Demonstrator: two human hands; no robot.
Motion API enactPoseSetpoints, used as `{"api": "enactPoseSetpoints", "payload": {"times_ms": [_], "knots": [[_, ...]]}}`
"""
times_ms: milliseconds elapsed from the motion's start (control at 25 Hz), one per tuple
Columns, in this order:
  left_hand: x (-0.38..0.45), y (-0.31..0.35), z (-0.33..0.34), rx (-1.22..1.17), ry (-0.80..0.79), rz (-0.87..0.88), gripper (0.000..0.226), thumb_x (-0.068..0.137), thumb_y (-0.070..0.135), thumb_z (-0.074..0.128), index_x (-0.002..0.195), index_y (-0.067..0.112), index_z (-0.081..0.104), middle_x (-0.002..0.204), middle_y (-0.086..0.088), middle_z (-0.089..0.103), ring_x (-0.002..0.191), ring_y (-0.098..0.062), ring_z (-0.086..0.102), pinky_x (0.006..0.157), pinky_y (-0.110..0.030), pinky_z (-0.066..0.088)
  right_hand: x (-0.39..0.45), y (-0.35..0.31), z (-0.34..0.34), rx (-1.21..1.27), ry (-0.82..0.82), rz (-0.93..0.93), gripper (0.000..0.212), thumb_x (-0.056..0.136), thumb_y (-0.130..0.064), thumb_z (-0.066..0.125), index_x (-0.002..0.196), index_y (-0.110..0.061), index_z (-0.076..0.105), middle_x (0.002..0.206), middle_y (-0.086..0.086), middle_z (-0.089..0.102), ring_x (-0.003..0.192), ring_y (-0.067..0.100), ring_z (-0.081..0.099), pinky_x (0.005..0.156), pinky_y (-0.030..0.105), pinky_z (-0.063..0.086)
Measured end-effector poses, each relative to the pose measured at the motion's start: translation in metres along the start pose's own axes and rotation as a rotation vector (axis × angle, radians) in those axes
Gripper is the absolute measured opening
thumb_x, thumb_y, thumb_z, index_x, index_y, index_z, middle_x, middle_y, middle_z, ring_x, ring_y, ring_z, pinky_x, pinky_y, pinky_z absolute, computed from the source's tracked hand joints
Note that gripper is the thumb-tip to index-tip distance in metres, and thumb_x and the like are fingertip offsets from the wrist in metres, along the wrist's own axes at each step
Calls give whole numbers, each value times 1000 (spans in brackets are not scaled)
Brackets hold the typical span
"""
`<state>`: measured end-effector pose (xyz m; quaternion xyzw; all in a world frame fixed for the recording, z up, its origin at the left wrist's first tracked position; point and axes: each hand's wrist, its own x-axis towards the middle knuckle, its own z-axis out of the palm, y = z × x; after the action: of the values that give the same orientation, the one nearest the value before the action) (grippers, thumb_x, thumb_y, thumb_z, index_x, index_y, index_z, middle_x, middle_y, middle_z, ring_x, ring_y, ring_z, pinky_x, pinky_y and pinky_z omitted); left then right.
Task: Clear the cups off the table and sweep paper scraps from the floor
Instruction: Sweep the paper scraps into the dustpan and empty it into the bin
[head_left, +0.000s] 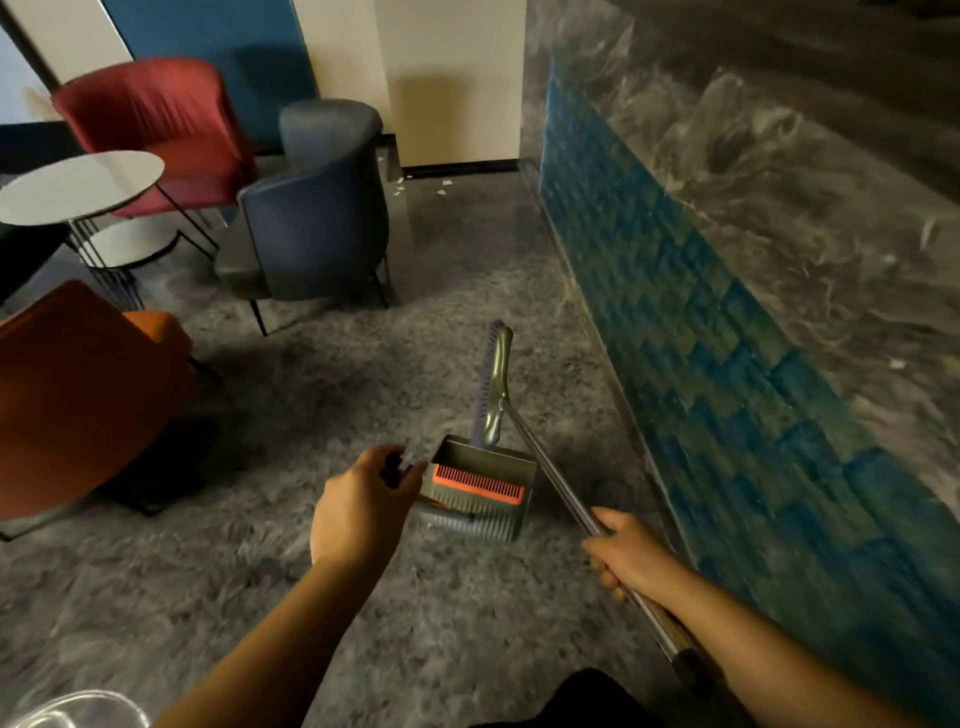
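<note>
1. Our left hand (363, 499) curls its fingers around the dark handle of the grey dustpan (480, 491), which carries an orange comb strip inside its mouth.
2. Our right hand (623, 558) grips the metal pole of the broom (498, 384), fingers wrapped around the shaft; the broom head sits just beyond the dustpan, bristles towards the left.
3. Paper scraps (444, 187) lie scattered on the grey floor (363, 364) far ahead, near the cream wall and behind the dark blue armchair (317, 218).
4. The round white table (78, 187) stands at the left, between a red chair (156, 119) and an orange chair (78, 389).
5. A blue-tiled counter front (701, 338) runs along the right.
</note>
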<state>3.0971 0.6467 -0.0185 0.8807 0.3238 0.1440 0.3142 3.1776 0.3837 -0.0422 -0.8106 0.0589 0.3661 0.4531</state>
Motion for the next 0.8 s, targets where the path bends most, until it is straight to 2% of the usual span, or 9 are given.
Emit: {"api": "enactPoseSetpoints", "payload": {"times_ms": [160,400,600,800], "knots": [[108,24,36,9,12,0,45,78,60,66,114,32,65,96,11,73,82,-7,68,67,-31,59,92,-67,-29,9,9,6,27,92,-3,47,109,-24,52,59,6,47,38,11,40,35,19,32],[278,84,92,7,15,-44,44,82,55,65,117,30,64,100,8,72,81,-11,68,68,-33,59,246,-185,-90,-73,-12,-30,23,93,0,46,113,-9,55,57,8,45,40,14,40,32,18,32],[404,117,117,-31,16,-64,45,83,53,65,121,29,62,105,8,71,88,-9,67,74,-31,58,347,-284,-119,-119,-20,-50,22,92,-1,48,107,-16,55,55,6,45,37,12,40,32,18,33],[547,122,146,-44,-11,-51,43,82,55,65,119,34,62,101,11,72,82,-4,65,69,-24,55,461,-374,-124,-136,-24,-49,23,92,-2,49,105,-20,55,56,6,47,38,12,43,34,20,36]]}}
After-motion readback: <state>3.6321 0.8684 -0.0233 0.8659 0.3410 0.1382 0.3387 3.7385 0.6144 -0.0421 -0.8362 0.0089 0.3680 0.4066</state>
